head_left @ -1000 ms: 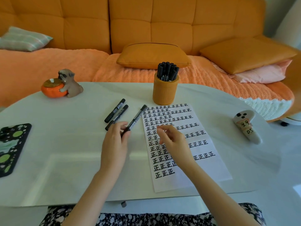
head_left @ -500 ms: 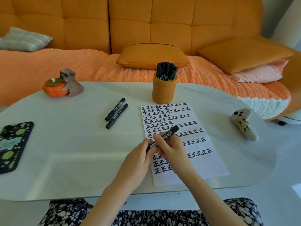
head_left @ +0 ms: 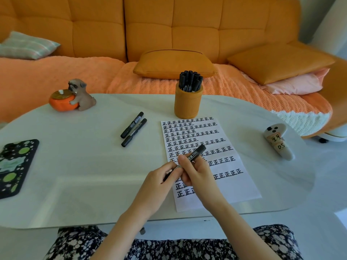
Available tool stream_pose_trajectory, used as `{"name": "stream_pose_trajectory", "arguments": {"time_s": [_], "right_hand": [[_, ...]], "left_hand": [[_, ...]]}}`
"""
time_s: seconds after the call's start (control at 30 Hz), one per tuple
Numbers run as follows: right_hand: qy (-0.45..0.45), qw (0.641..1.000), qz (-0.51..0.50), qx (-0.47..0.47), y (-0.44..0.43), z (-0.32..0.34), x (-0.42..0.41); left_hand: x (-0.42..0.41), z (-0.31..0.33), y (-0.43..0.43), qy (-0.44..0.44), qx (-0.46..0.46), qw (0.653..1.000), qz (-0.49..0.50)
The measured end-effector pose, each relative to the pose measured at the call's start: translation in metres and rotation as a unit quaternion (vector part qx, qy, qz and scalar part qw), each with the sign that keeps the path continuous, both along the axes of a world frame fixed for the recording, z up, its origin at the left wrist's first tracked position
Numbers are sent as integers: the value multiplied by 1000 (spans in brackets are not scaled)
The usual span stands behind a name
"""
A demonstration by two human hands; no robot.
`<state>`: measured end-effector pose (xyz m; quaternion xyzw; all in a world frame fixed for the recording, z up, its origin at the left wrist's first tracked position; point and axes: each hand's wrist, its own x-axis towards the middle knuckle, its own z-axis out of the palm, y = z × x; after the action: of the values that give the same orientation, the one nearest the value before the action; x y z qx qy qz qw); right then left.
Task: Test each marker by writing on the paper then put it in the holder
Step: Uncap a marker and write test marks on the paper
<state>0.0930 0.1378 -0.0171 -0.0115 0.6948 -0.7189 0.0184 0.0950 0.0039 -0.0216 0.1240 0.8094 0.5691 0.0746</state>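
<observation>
Just the head view here. Both hands are on one black marker (head_left: 197, 152), held just above the paper (head_left: 240, 188). The right hand (head_left: 199, 175) wraps around the barrel and the left hand (head_left: 157, 182) pinches the near end, so my guess is the cap's about to come off. Can't tell if it's loose yet.

The paper is mostly covered in rows of the same test character, with a bare strip at the bottom. The orange holder (head_left: 187, 106) just past its far edge is already packed with a bunch of markers (head_left: 190, 79). Two loose markers (head_left: 132, 125) lie side by side on the table (head_left: 84, 175), well left of the hands. I'd say it's nearly done: this one plus those two to go.
</observation>
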Motion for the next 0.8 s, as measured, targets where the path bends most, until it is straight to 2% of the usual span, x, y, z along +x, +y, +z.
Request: {"name": "stream_pose_trajectory", "arguments": {"time_s": [0.1, 0.23, 0.53, 0.8], "right_hand": [[11, 1000, 6, 6, 1, 3, 2], [10, 1000, -15, 2, 4, 4, 2], [-5, 980, -189, -66, 36, 4, 8], [-12, 986, -164, -5, 55, -13, 20]], "left_hand": [[0, 2, -2, -9, 16, 1000, -6], [1, 0, -1, 10, -17, 1000, -21], [1, -14, -13, -7, -30, 1000, -3], [4, -25, -12, 59, -47, 997, 15]]}}
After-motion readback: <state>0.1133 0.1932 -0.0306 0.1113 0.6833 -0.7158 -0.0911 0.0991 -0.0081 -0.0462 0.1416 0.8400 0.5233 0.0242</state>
